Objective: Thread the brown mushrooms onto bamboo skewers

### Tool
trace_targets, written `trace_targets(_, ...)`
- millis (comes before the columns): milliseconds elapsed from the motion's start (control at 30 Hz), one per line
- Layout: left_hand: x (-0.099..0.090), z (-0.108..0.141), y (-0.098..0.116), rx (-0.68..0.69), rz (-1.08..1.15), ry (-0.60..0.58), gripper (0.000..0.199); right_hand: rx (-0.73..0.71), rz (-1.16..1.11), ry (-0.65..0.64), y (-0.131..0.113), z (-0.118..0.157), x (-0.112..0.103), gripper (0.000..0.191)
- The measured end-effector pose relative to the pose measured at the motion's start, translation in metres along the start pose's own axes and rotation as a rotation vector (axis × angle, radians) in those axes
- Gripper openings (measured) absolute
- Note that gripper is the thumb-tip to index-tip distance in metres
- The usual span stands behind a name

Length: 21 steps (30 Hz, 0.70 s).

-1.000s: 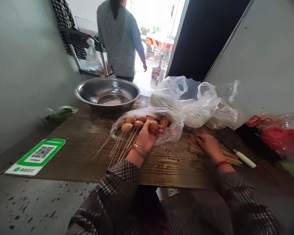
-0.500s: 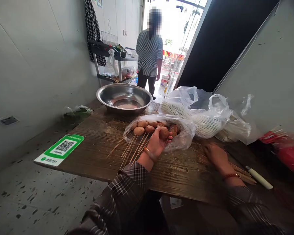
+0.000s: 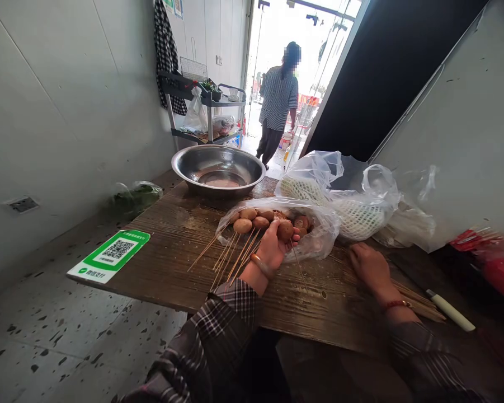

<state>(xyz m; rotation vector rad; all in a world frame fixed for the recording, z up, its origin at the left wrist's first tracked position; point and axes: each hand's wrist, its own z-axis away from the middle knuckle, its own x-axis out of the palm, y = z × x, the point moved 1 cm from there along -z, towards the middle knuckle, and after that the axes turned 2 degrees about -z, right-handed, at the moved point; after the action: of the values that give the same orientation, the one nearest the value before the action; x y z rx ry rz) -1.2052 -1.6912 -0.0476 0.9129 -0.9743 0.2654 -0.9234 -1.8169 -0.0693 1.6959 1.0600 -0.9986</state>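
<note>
My left hand (image 3: 273, 249) is closed round a brown egg-like ball (image 3: 285, 230) with a thin stick pointing down from it, over the opening of a clear plastic bag (image 3: 325, 232). Several similar brown balls (image 3: 243, 225) on wooden sticks lie at the bag's left side, their sticks toward me. More brown pieces (image 3: 302, 222) are inside the bag. On the right, my right hand (image 3: 370, 267) rests low on a bundle of thin wooden sticks (image 3: 419, 301); its fingertips are dark and hard to make out.
A steel basin (image 3: 218, 168) stands at the table's back left, with a green QR card (image 3: 113, 256) at the left edge. Netted white bags (image 3: 358, 215) lie behind right. A knife (image 3: 451, 310) lies right of the sticks. A person (image 3: 277, 98) is near the doorway.
The person at the back has stepped toward the doorway. The whole view has shifted slightly. My left hand still holds the ball, and my right hand stays at the sticks.
</note>
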Motion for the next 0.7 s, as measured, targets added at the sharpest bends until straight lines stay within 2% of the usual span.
trace_targets(167, -0.001, -0.001, 0.0, -0.001, 0.003, 0.0, 0.044, -0.03, -0.093, 0.267, -0.019, -0.004, -0.005, 0.03)
trace_targets(267, -0.001, -0.002, -0.001, -0.001, 0.003, -0.003, 0.043, -0.027, -0.222, 0.418, -0.029, -0.001, -0.021, 0.032)
trace_targets(333, -0.002, -0.002, -0.001, 0.005, -0.001, -0.006, 0.042, -0.013, -0.345, 0.475, -0.036, 0.001, -0.036, 0.031)
trace_targets(500, -0.001, -0.002, 0.0, 0.041, -0.003, -0.021, 0.042, -0.09, -0.566, 0.451, -0.061, 0.003, -0.068, 0.028)
trace_targets(700, 0.001, 0.0, 0.001, 0.069, -0.015, -0.038, 0.034, -0.128, -0.72, 0.347, -0.088, 0.008, -0.079, 0.034)
